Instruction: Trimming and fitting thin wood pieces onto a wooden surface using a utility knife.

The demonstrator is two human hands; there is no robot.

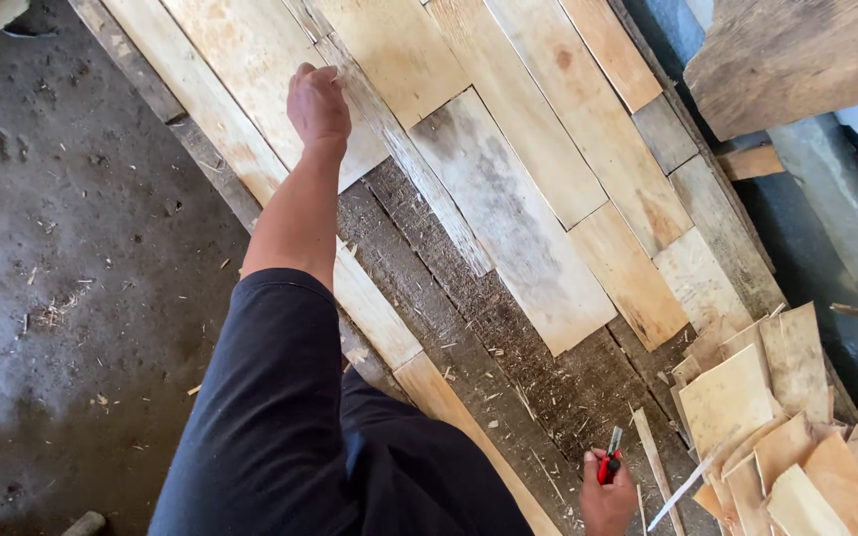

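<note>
Pale wooden veneer sheets (508, 213) lay edge to edge in long slanting rows across a dark, rough work surface (548, 382), filling most of the view from the upper left down toward the lower right. Some sheets were yellowish, others grey and weathered. To the left of them spread a grey concrete floor (62, 248) dotted with wood chips and splinters.

The person's left arm, in a black sleeve (260, 417) to the elbow, stretched up and away across the rows. The left hand (317, 104) was curled at the edge of a long, narrow, greyish strip (419, 169) lying between two wider sheets, its fingers bent over and touching the wood; whether it truly gripped the strip could not be told.

At the lower right a loose pile of small veneer offcuts (777, 437) lay overlapping one another, in tan and orange-brown tones, with a thin pale sliver (682, 486) leaning out from the pile toward the person.

At the bottom edge, just left of the pile, the right hand (610, 501) was closed around a small red utility knife (609, 459), its blade end pointing up and away. The two hands were well apart.
</note>
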